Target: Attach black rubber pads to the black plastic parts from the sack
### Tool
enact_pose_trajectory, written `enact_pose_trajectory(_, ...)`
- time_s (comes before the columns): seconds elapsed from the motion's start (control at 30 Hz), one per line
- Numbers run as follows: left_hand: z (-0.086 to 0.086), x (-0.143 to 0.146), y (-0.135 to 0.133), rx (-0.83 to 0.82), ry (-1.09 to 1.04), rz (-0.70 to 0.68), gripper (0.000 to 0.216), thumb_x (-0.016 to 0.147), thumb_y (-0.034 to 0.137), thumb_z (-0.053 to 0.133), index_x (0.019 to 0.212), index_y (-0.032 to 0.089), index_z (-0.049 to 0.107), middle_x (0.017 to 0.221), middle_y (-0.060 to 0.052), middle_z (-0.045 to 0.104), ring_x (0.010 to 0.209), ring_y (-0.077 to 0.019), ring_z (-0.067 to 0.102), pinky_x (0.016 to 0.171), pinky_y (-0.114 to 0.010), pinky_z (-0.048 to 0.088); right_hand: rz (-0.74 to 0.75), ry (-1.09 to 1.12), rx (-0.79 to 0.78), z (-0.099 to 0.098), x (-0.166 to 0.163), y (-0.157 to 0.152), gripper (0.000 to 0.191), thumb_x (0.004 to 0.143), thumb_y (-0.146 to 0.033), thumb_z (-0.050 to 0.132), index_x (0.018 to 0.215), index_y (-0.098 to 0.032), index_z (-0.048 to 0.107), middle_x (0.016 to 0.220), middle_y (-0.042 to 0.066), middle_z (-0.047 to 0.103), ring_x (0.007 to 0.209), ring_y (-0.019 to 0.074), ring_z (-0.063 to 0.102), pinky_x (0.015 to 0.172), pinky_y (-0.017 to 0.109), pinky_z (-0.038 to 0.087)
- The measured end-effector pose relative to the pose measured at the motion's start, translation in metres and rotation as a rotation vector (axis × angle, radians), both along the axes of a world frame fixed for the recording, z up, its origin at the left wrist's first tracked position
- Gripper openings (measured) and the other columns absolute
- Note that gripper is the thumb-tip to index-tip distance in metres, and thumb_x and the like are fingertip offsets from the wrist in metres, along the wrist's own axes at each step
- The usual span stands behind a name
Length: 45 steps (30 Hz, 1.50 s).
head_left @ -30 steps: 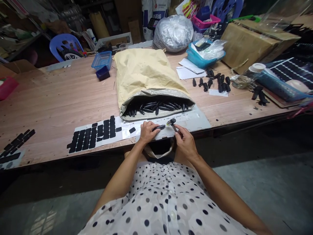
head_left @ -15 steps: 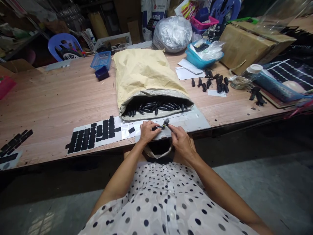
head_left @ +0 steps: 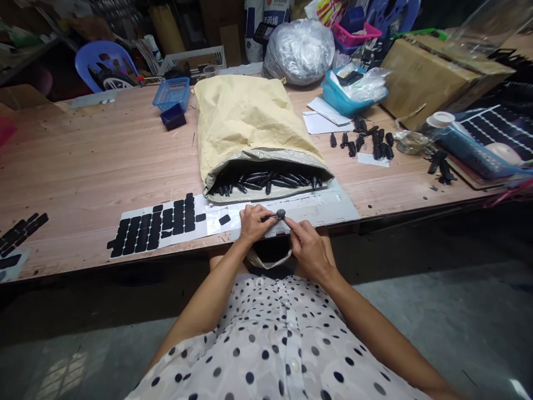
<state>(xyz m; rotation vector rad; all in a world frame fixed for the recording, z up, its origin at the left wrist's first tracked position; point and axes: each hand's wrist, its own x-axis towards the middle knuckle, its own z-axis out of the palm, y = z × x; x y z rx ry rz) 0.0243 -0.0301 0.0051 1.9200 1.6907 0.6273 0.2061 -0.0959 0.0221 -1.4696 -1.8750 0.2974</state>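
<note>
- Now the two pieces in hand have come together: a gap stood between them a second ago, and it has closed.
- Most of that shift belongs to the right hand [head_left: 310, 247], which has moved leftward; its fingers are closed around the handle end of a black round-headed piece [head_left: 280, 214].
- Meanwhile the left hand [head_left: 253, 223] has hardly moved relative to the bench [head_left: 104, 155], pinching a slim black piece [head_left: 267, 218] whose free end points to the right.
- At present the round head lies over that free end and hides it, so whether it presses, wraps or merely rests there I cannot tell. A trace of yellow shows just under the head.
- Both held pieces are at the bench's front edge, above the grey sheet [head_left: 328, 208] and just in front of the sack [head_left: 254, 116].
- Judging by this, the work sits wholly at the meeting point of the two pieces, with one hand steadying and the other bringing its piece in.
- Around them nothing else appears disturbed: the black pointed pieces [head_left: 266, 179] lie heaped in the sack's open mouth, and the rows of black pads [head_left: 141, 228] lie to the left.
- One loose black pad [head_left: 225, 219] rests apart from those rows, near the left hand but untouched.
</note>
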Motion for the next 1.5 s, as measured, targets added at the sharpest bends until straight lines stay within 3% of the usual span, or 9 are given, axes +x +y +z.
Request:
enact_pose_trajectory(0.17,0.000,-0.001,0.001,-0.005,0.000,-0.015,0.013,0.086,0.041,0.077,0.096,0.037,0.083,0.101,0.000,0.076,0.103,-0.0256,0.052,0.095,-0.044,0.039,-0.066,0.107,0.188,0.025,0.001,0.008,0.041,0.101,-0.020,0.045,0.135,-0.027,0.069,0.089,0.006,0.064,0.083,0.0203,0.063,0.076,0.031,0.055)
enact_pose_trajectory(0.27,0.000,-0.001,0.001,-0.006,0.000,-0.018,0.013,0.086,0.040,0.077,0.097,0.037,0.083,0.101,-0.001,0.075,0.104,-0.0259,0.052,0.096,-0.045,0.039,-0.069,0.103,0.247,0.026,0.001,0.006,0.044,0.101,-0.018,0.046,0.139,-0.027,0.066,0.092,0.008,0.064,0.086,0.0207,0.062,0.080,0.033,0.056)
enact_pose_trajectory(0.47,0.000,-0.003,0.001,-0.005,0.014,-0.031,0.014,0.087,0.042,0.076,0.098,0.038,0.083,0.099,-0.001,0.075,0.103,-0.0251,0.052,0.096,-0.044,0.038,-0.017,-0.010,0.046,-0.005,-0.001,-0.002,0.041,0.100,-0.020,0.043,0.128,-0.026,0.073,0.079,0.004,0.059,0.071,0.0187,0.059,0.063,0.027,0.051)
enact_pose_trajectory(0.7,0.000,-0.003,0.001,0.012,0.028,-0.020,0.018,0.093,0.039,0.068,0.103,0.034,0.083,0.100,-0.002,0.074,0.103,-0.0252,0.053,0.096,-0.044,0.040,-0.125,0.158,0.106,0.016,0.012,0.009,0.040,0.101,-0.025,0.046,0.131,-0.026,0.071,0.090,0.007,0.066,0.087,0.0218,0.064,0.081,0.034,0.056)
enact_pose_trajectory(1.0,-0.001,-0.007,0.002,-0.003,0.030,-0.024,0.021,0.096,0.038,0.063,0.107,0.036,0.082,0.101,-0.002,0.072,0.105,-0.0251,0.052,0.097,-0.044,0.039,-0.180,0.237,-0.001,-0.010,0.019,0.000,0.038,0.097,-0.024,0.049,0.126,-0.024,0.074,0.097,0.008,0.071,0.086,0.0222,0.066,0.084,0.037,0.058)
enact_pose_trajectory(1.23,-0.002,-0.007,0.001,0.020,0.056,-0.003,0.026,0.092,0.034,0.068,0.115,0.034,0.079,0.105,-0.004,0.069,0.105,-0.0257,0.053,0.096,-0.043,0.041,-0.161,0.266,-0.031,-0.013,0.016,-0.003,0.038,0.096,-0.026,0.050,0.124,-0.024,0.075,0.103,0.009,0.074,0.094,0.0239,0.070,0.086,0.039,0.059)
enact_pose_trajectory(1.5,-0.005,-0.009,0.001,0.056,0.027,-0.020,0.021,0.089,0.027,0.070,0.107,0.033,0.080,0.107,-0.003,0.069,0.107,-0.0253,0.055,0.099,-0.043,0.041,-0.155,0.292,-0.041,-0.013,0.013,-0.005,0.037,0.095,-0.026,0.051,0.123,-0.024,0.075,0.104,0.010,0.075,0.096,0.0246,0.070,0.087,0.039,0.059)
